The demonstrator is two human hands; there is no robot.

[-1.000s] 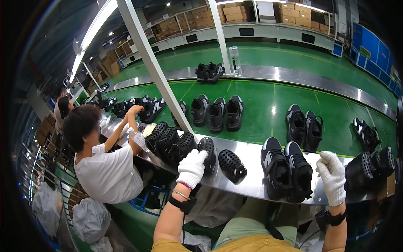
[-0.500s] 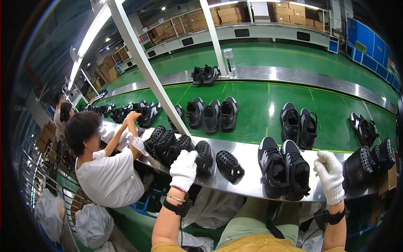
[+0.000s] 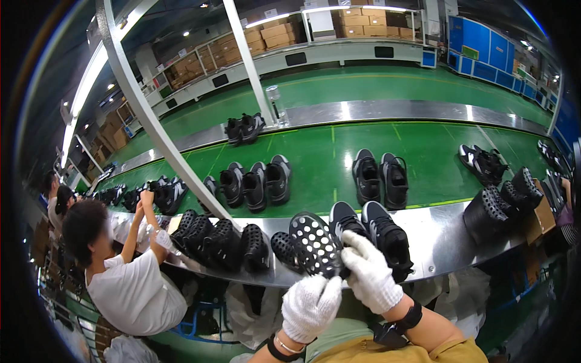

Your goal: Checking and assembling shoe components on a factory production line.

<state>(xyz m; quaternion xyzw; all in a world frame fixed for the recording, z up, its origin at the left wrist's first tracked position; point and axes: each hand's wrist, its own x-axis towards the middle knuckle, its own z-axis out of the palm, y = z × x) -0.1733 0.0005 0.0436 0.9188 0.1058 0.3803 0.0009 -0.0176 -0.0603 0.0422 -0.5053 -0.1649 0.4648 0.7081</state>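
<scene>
Both hands wear white knit gloves. The left hand (image 3: 310, 305) and the right hand (image 3: 369, 275) together hold up 1 black perforated rubber clog (image 3: 314, 243), sole side facing the camera, just above the near edge of the steel rim (image 3: 436, 233) that borders the green conveyor belt (image 3: 327, 151). Right fingers are clamped on the clog's lower right edge; left fingers are curled shut under its bottom end, touching it. A black wrist strap sits on each forearm.

A second black perforated clog (image 3: 283, 248) lies on the steel rim just left of the held one, partly hidden behind it. Left of that, a row of about 4 more black clogs (image 3: 221, 239) leans together on the rim. A pair of black lace-up sneakers with white soles (image 3: 372, 227) sits on the rim just right of the held clog, touching the right glove.

On the green belt: 3 black shoes (image 3: 254, 181) in a group left of centre, 1 pair of black shoes (image 3: 381, 178) right of centre, another pair at the far edge (image 3: 244, 127). Stacked black clogs (image 3: 502, 202) stand on the rim at the right.

A person in a white t-shirt (image 3: 130, 290) sits at the left, arms raised to the clogs on the rim. A white slanted post (image 3: 157, 130) crosses the belt.
</scene>
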